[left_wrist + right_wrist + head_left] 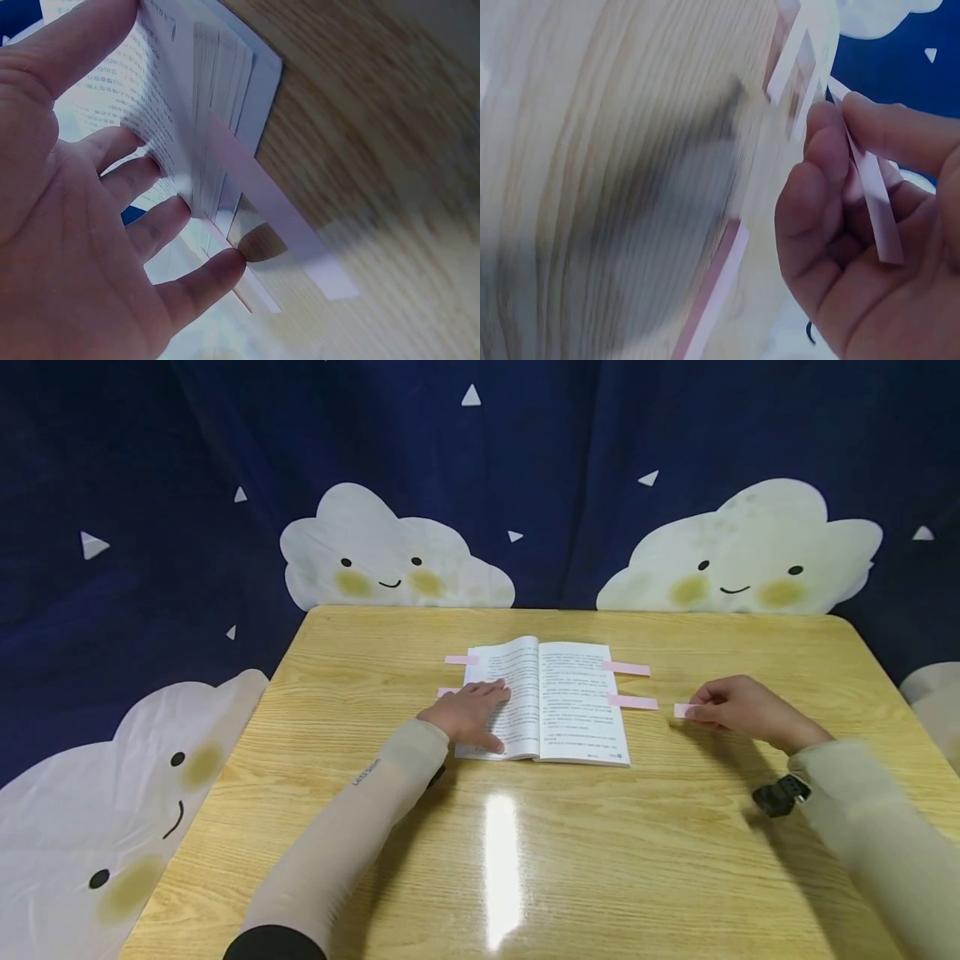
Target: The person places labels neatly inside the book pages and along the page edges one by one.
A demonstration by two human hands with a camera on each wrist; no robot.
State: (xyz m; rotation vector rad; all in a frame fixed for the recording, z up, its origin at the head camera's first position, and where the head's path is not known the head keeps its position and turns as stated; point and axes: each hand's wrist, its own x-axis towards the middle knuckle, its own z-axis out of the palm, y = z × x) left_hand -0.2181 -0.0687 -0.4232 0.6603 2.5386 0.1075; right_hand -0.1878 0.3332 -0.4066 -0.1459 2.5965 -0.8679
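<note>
An open book [577,710] with printed pages lies on the wooden table. Pink paper strips stick out from both its sides, such as a left strip [277,210] and a right strip [633,702]. On the left page rests my left hand [472,714], its fingers spread, the little finger near the strips in the left wrist view. To the right of the book, my right hand [738,710] pinches a pink paper strip [876,202] between thumb and fingers. One end of that strip hangs over the palm.
Another pink strip [712,292] shows low in the right wrist view. A dark blue cloth [555,485] with white clouds hangs behind the table [600,860]. A bright glare streak lies on the tabletop in front of the book.
</note>
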